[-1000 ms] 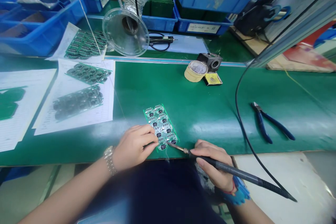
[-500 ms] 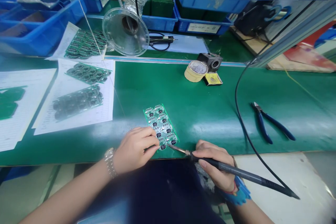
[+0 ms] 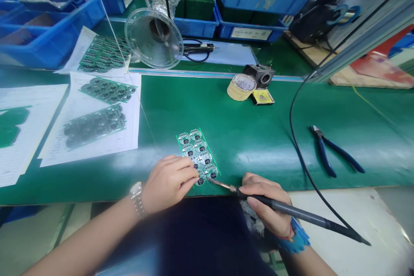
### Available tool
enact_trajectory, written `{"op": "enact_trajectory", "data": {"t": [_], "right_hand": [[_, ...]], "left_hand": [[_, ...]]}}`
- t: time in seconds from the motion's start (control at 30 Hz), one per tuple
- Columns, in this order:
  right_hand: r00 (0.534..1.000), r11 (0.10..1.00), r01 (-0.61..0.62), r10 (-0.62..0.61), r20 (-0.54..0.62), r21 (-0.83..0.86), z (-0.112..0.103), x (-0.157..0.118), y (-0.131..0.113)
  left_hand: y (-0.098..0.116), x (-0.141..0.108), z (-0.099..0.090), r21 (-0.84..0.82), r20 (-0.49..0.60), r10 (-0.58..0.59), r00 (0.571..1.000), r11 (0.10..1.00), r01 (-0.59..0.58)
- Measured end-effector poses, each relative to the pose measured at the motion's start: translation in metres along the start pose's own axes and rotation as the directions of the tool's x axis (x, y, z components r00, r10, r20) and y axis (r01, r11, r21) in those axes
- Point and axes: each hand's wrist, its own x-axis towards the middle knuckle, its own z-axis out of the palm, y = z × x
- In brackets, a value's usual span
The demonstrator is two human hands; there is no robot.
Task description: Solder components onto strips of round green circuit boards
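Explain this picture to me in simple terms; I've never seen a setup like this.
There is no robot here: these are a person's own bare hands, seen by a camera worn on the head, looking forward and down. The right hand holds a pen-like soldering iron, its tip at the near end of a circuit board panel. The left hand has its fingertips at that same end; whether they pinch anything is hard to tell. The panel lies on a green bench. Blue-handled cutters lie to the right, and more boards rest on paper sheets to the left.
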Motion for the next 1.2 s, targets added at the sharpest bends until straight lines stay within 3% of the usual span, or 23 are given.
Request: {"op": "enact_trajectory", "data": {"t": [0.17,0.37,0.5,0.63,0.8,0.9,1.1,1.2], "right_hand": [[0.987,0.998,-0.027,0.036,-0.159,0.062,-0.007,0.0,0.008],[0.982,0.996,-0.07,0.057,-0.181,-0.063,-0.027,0.052,0.02],[0.949,0.976,-0.215,0.216,-0.231,0.029,-0.033,0.077,0.036],[0.9,0.913,-0.345,0.388,-0.201,0.217,-0.03,0.081,0.043],[0.872,0.882,-0.392,0.447,-0.2,0.262,-0.026,0.083,0.041],[0.864,0.876,-0.4,0.458,-0.209,0.267,-0.026,0.086,0.042],[0.857,0.87,-0.401,0.467,-0.219,0.286,-0.028,0.084,0.042],[0.86,0.87,-0.408,0.468,-0.204,0.277,-0.029,0.084,0.041]], "left_hand": [[-0.012,0.009,-0.019,0.001,-0.062,-0.004,0.998,1.0,0.004],[-0.031,0.054,-0.04,-0.121,-0.097,-0.159,0.983,0.982,0.147],[-0.045,0.068,-0.035,-0.169,-0.135,-0.256,0.957,0.958,0.232],[-0.06,0.062,-0.023,-0.14,-0.06,-0.304,0.951,0.946,0.294],[-0.065,0.055,-0.019,-0.03,-0.015,-0.361,0.932,0.932,0.361],[-0.061,0.056,-0.019,-0.062,0.021,-0.344,0.939,0.937,0.345],[-0.058,0.061,-0.017,-0.179,0.145,-0.197,0.97,0.959,0.221],[-0.06,0.061,-0.019,-0.216,0.119,-0.188,0.975,0.953,0.21]]}}
